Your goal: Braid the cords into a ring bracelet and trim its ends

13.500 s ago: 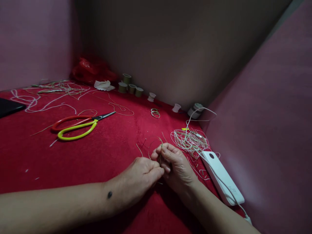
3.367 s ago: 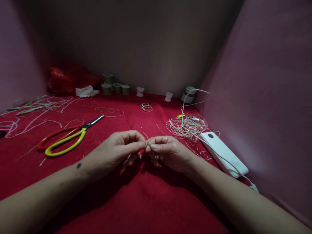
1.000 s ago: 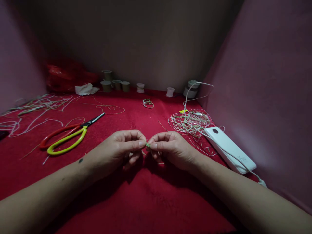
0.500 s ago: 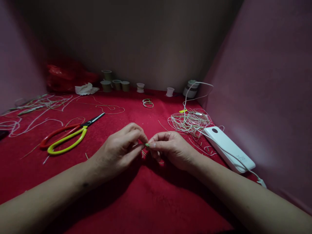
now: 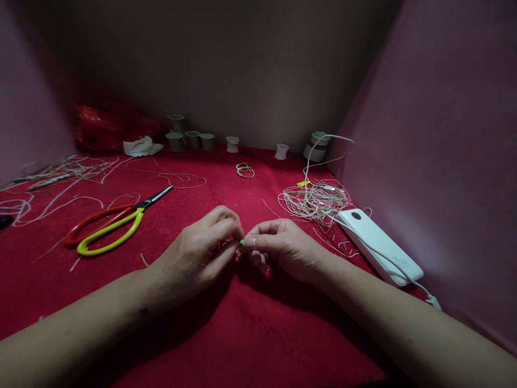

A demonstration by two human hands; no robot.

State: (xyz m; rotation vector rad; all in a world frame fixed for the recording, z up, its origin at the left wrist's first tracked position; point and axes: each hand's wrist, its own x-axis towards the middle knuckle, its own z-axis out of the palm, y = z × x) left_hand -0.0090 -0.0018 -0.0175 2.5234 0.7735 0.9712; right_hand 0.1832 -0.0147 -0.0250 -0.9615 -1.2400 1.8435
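Near the middle of the red cloth (image 5: 258, 334), my left hand (image 5: 205, 242) and my right hand (image 5: 285, 245) meet fingertip to fingertip. Between them is a small green knotted cord piece (image 5: 242, 242), pinched by the thumb and fingers of each hand. Thin cord ends hang just below it, partly hidden by the fingers. Scissors (image 5: 139, 207) with one red and one yellow handle lie to the left of my left hand, blades pointing away to the right.
Tangled cords (image 5: 315, 202) and a white power bank (image 5: 379, 245) with a cable lie at right. More cords (image 5: 76, 170) lie at left. Spools (image 5: 175, 141), a crumpled tissue (image 5: 142, 146), a red bag (image 5: 105, 126) and a cord ring (image 5: 245, 171) are farther back.
Both hands keep their pinch on the green cord piece, which has shifted very slightly left and shows a lighter green. My right hand's lower fingers have moved a little.
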